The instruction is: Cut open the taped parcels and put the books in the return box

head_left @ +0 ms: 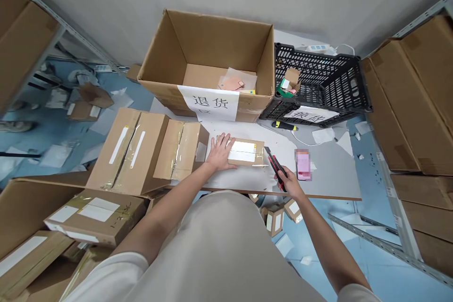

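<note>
A small taped cardboard box point(260, 147) with a white label lies on the table in front of me. My left hand point(220, 153) grips its left end, fingers over the top and thumb along the near side. In my right hand point(288, 183) is a red and black utility knife point(276, 165). Its blade points up and left, close to the box's right end; whether it touches the box I cannot tell. A phone point(303, 165) with a pink, blurred screen lies just right of the knife.
Behind stand a large open carton point(159, 87) holding a few items and a black plastic crate point(318, 85). A yellow-black tool point(284, 126) lies before the crate. Taped boxes point(127, 151) line the left, with a parcel-filled carton point(53, 179) below. Shelving with cartons point(396, 104) flanks the right.
</note>
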A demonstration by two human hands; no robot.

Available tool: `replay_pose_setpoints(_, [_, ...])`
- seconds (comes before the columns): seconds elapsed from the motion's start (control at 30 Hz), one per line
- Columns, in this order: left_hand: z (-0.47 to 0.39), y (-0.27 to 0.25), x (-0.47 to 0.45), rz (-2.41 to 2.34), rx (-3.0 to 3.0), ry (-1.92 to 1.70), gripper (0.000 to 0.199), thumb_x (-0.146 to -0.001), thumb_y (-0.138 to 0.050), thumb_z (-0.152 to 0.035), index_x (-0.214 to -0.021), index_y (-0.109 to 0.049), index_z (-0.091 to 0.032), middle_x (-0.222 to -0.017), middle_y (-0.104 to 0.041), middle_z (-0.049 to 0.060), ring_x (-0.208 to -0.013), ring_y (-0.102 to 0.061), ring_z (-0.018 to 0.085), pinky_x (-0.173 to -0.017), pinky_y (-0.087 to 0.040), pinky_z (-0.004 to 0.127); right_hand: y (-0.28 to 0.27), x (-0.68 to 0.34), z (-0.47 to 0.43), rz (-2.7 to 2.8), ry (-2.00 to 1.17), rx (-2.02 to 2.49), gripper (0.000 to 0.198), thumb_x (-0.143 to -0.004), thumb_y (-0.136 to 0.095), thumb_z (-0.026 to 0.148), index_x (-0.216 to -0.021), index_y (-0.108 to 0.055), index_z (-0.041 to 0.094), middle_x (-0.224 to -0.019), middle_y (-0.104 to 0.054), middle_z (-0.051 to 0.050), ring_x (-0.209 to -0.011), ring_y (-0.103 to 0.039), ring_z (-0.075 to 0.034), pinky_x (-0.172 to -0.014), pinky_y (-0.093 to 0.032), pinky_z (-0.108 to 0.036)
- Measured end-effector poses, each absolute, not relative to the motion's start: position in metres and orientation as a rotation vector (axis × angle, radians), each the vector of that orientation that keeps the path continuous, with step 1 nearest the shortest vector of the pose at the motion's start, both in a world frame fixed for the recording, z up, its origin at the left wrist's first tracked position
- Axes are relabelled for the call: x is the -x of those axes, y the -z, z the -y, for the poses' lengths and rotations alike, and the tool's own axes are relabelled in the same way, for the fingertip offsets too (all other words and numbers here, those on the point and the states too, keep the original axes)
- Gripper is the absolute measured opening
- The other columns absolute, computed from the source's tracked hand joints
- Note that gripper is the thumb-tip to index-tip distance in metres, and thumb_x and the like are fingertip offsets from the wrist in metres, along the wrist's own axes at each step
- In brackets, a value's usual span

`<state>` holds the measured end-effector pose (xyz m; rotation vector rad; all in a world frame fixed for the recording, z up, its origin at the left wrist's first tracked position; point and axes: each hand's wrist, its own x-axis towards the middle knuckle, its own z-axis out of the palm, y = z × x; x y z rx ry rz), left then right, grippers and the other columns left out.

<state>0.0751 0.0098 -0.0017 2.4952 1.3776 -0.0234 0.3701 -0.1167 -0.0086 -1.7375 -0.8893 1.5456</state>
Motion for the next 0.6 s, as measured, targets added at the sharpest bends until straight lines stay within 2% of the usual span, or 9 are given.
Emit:
replay_pose_setpoints(0.17, [-0.009, 0.008, -0.073, -1.346, -2.503, -0.129, 0.115, -0.05, -0.07, -0.068, -0.142, -0.025, -0.016, -0.147, -0.027, 0.019, -0.135, -0.017, 0.04, -0.107, -0.015, 0.059, 0.011, -0.373, 0.108, 0.964, -1.611, 1.74, 0.056, -0.073, -0.052, 0.065, -0.107, -0.045, 0.02, -0.066, -0.055, 0.004, -0.036, -0.045, -0.008, -0.033, -0.034, -0.021])
replay_pose_setpoints(0.37, [-0.017, 0.015, -0.071, -1.292, -2.482, -0.257, 0.113, -0.049, -0.072, -0.065, -0.14, -0.029, -0.013, -0.143, -0.033, 0.021, -0.133, -0.022, 0.039, -0.103, -0.031, 0.051, 0.0, -0.412, 0.088, 1.27, -1.711, 1.801, 0.053, -0.077, -0.049, 0.061, -0.109, -0.048, 0.018, -0.055, -0.051, 0.007, -0.032, -0.039, -0.007, -0.033, -0.029, -0.02])
replay_pose_setpoints(0.6, [-0.019, 0.016, -0.069, -1.239, -2.486, -0.239, 0.112, -0.052, -0.069, -0.067, -0.141, -0.028, -0.013, -0.143, -0.034, 0.019, -0.134, -0.022, 0.038, -0.103, -0.032, 0.049, -0.007, -0.422, 0.082, 1.391, -1.791, 1.762, 0.053, -0.08, -0.049, 0.059, -0.113, -0.049, 0.018, -0.056, -0.051, 0.006, -0.033, -0.039, -0.007, -0.035, -0.029, -0.021])
